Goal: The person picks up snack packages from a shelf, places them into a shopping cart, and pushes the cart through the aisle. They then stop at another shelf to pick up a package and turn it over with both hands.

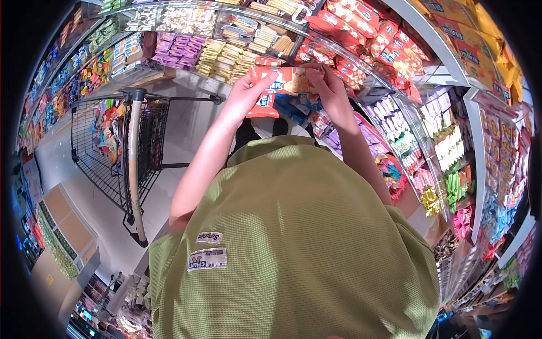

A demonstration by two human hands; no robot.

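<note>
- Both hands are raised in front of the body at about 12 o'clock in the view, holding one snack packet (285, 80) between them.
- The left hand (247, 90) grips the packet's left end, fingers folded over its top edge and thumb beneath; the hand is closed on the packet.
- The right hand (326, 86) grips the packet's right end, fingers curled over the upper corner; it too is closed on the packet.
- The packet is red and white with blue print and a picture of biscuits; it is held roughly level, its face turned toward the camera.
- A second red and blue packet (264, 105) shows just below the first, against the left palm; whether the hand holds it cannot be told.
- A green shirt (293, 243) with two sewn labels fills the lower middle of the view, from 5 to 7 o'clock.
- A wire shopping cart (121, 152) stands at 9 o'clock, well apart from the hands, with coloured packets inside.
- Shelves (395, 68) stocked with snack bags and biscuit packs curve from 11 o'clock round to 4 o'clock, near the hands.
</note>
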